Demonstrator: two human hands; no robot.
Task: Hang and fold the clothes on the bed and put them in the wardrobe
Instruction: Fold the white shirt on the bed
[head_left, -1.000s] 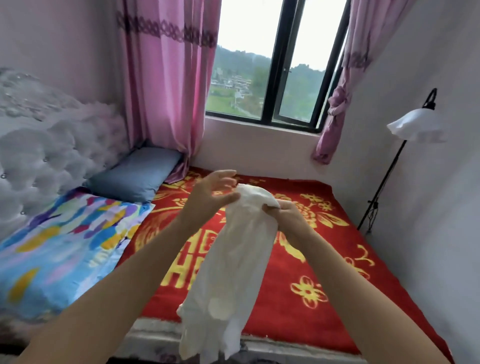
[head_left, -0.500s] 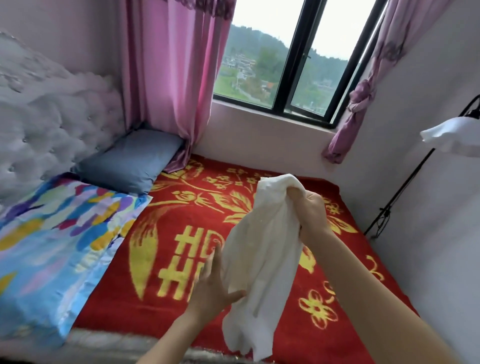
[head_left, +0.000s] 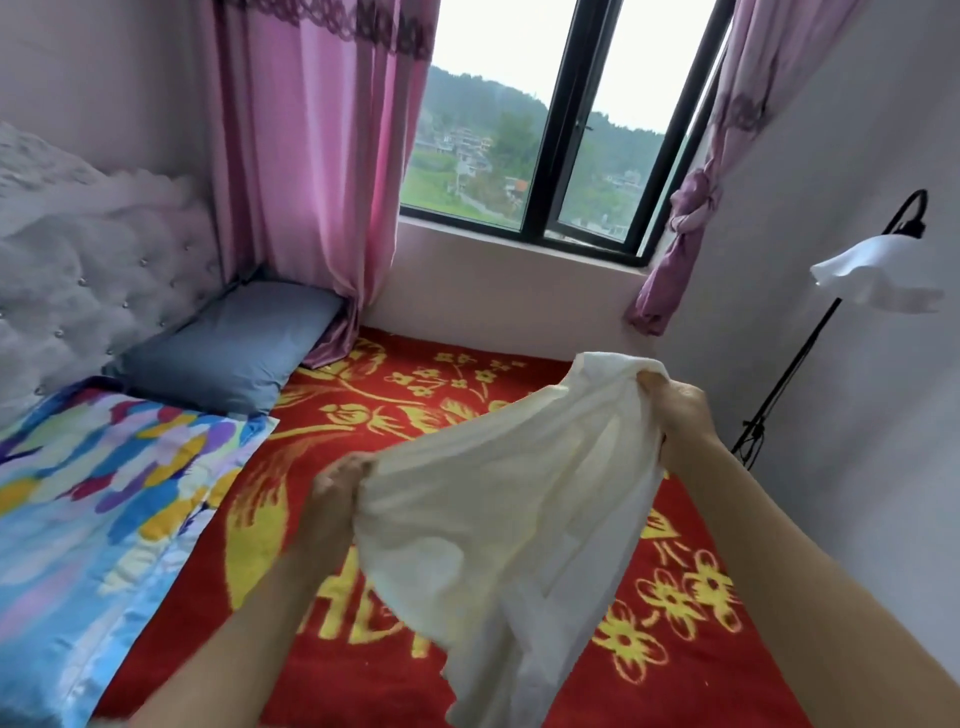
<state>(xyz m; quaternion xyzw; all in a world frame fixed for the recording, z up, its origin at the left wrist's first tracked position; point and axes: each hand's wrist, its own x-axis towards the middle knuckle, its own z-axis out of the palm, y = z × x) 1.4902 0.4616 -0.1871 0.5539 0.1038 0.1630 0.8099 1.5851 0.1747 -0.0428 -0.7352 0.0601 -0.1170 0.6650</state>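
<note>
The right hand (head_left: 675, 415), right of centre in the frame, is closed tight, fingers curled round a bunched top edge of the white garment (head_left: 509, 499). The left hand (head_left: 337, 488), lower and left of centre, pinches another edge of the same cloth. Its fingers are folded in on the fabric and partly hidden behind it. The garment is stretched slantwise between the two grips. It is high at the right, lower at the left, and the rest hangs in loose folds towards the bottom of the frame. It is held up in the air above the bed (head_left: 691, 691), not lying on it.

Below the cloth the red blanket (head_left: 415, 405) with yellow flowers fills the middle. A patterned quilt (head_left: 104, 493) lies at lower left, with a blue pillow (head_left: 228, 348) just above it against the tufted headboard (head_left: 93, 270). Pink curtains (head_left: 322, 156) and the window (head_left: 545, 145) fill the top, and a floor lamp (head_left: 878, 275) stands at the right edge.

To my eye the person is opening the piece out to find its edges, an early part of folding or hanging it. The next move calls for getting hold of matching corners or shoulders. Then the cloth needs to be pulled flat, since it is crumpled and its shape is hard to read. Neither a hanger nor the wardrobe is in view.
</note>
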